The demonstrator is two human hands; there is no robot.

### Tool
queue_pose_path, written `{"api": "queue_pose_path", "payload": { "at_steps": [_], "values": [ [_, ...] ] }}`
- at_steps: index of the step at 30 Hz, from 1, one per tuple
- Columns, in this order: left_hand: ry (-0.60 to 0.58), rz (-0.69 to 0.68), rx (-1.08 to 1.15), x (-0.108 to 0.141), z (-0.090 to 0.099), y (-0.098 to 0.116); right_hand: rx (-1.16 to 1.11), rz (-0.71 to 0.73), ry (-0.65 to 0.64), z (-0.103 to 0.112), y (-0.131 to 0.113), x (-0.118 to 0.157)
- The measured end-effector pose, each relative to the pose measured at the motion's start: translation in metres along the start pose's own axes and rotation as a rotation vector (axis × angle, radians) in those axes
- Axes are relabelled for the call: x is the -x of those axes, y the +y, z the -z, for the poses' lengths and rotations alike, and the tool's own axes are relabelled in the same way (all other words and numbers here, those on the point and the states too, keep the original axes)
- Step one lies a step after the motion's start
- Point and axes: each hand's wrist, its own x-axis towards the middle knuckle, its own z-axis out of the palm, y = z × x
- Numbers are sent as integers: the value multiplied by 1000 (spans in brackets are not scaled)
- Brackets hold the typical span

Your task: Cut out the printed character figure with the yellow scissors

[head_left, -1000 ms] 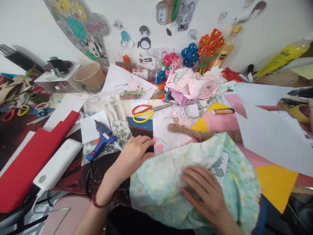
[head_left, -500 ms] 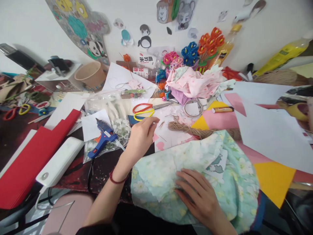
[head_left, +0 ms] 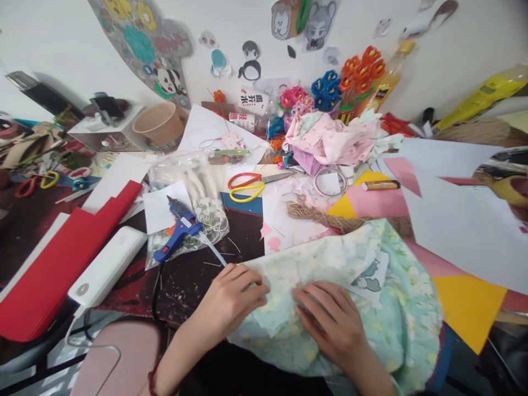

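A pale green flowered cloth lies over the table's front edge and my lap. My left hand is over its left part, thumb and fingers pinched together; whatever they hold is too small to make out. On the cloth's middle rests my right hand, fingers stretched and slightly bent, their tips touching the fabric. To its right, a white paper cutout with a grey-green figure lies on the cloth. A blue glue gun with a clear glue stick lies beyond my left hand.
Red-and-yellow scissors, a twine bundle and a ring of tape lie behind the cloth. A white power bank and red folded card are at left. Pink fabric is heaped at the back.
My left hand has come down and toward me, from raised above the table to over the cloth. My right hand stays on the cloth. The view has shifted slightly.
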Motion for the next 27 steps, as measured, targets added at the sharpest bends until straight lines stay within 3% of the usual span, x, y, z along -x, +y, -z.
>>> {"api": "queue_pose_path", "payload": {
  "at_steps": [6, 11, 15, 22, 24, 27],
  "values": [
    [110, -105, 11, 6, -21, -4, -28, -14, 16, -1, 0, 3],
    [123, -59, 46, 1, -8, -2, -32, -29, 27, -1, 0, 3],
    [214, 116, 29, -34, 10, -6, -43, -40, 32, -1, 0, 3],
    [259, 275, -81, -144, 9, -38, -50, 23, 4, 8, 3, 6],
    [272, 270, -75, -156, 7, -40, -51, 36, -4, 10, 3, 6],
    [250, 213, -28, -138, 10, -29, -76, 22, 2, 13, 3, 5]
  ]
}}
